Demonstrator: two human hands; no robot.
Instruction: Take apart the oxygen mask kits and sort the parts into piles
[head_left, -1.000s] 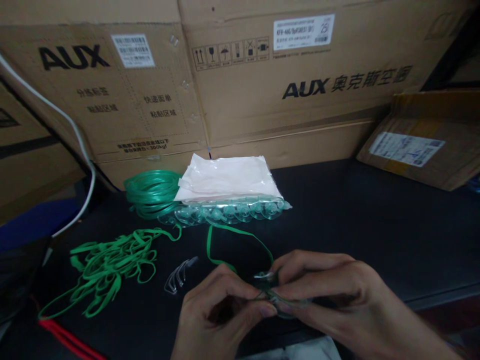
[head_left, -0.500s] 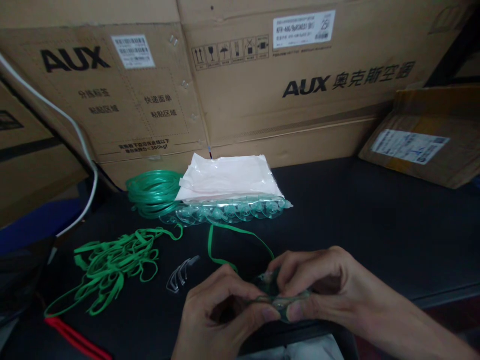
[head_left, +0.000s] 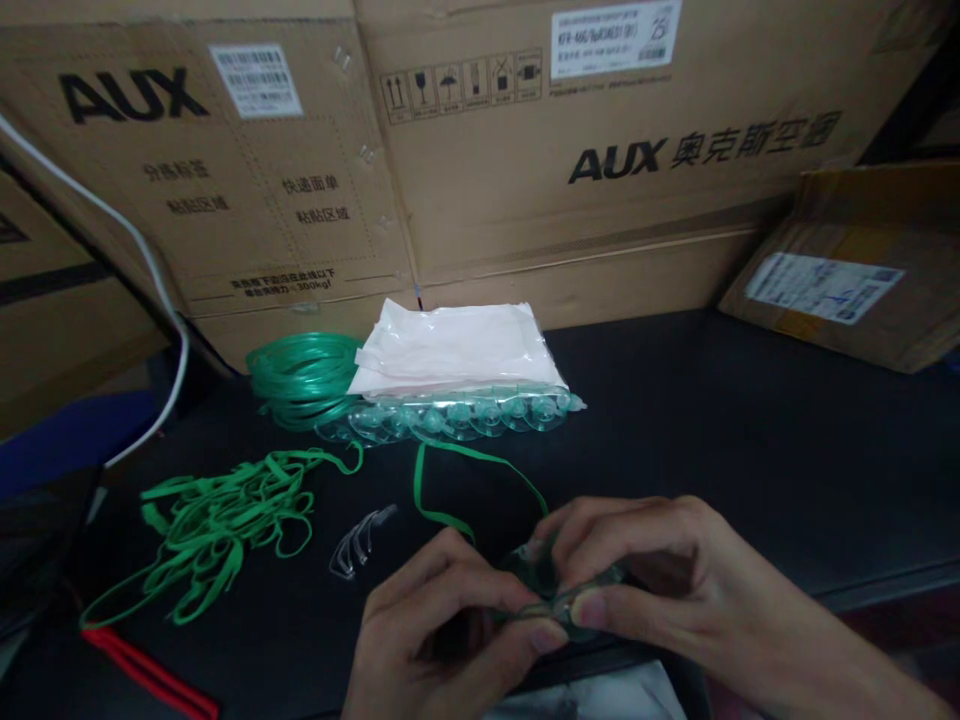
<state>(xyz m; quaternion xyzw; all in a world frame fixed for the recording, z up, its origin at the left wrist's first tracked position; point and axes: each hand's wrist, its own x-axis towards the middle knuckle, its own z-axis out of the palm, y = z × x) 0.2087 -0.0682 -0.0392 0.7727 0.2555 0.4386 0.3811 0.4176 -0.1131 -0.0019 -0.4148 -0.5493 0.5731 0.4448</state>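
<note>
Basically saw a matte black tabletop (head_left: 750,440), cluttered on the left, walled off at the far edge by big cardboard cartons. Read "AUX" in black on the left carton (head_left: 225,200), plus a white barcode sticker and Chinese print, "300kg" in the bottom line. Read "AUX" again on the right carton (head_left: 600,200), followed by Chinese characters; spotted a row of handling symbols and a white label up top, text too small to make out. Found a smaller carton (head_left: 862,330) leaning at far right, white shipping label, unreadable. Spotted a white cable (head_left: 161,290) at far left.

Logged a green tubing coil (head_left: 304,378) just left of a stack of clear bags (head_left: 457,345), with clear cups (head_left: 465,415) lined along its near edge. Saw a pile of green bands (head_left: 217,525) near left, a clear clip (head_left: 356,540) beside it, a red strip (head_left: 142,675) at the near-left corner.

Caught left hand (head_left: 442,630) and right hand (head_left: 660,580) at the near edge, fingertip to fingertip, thumbs and forefingers pinched onto a clear-green plastic part (head_left: 547,585) between them. Traced a green band loop (head_left: 417,485) from that part out toward the cups.
</note>
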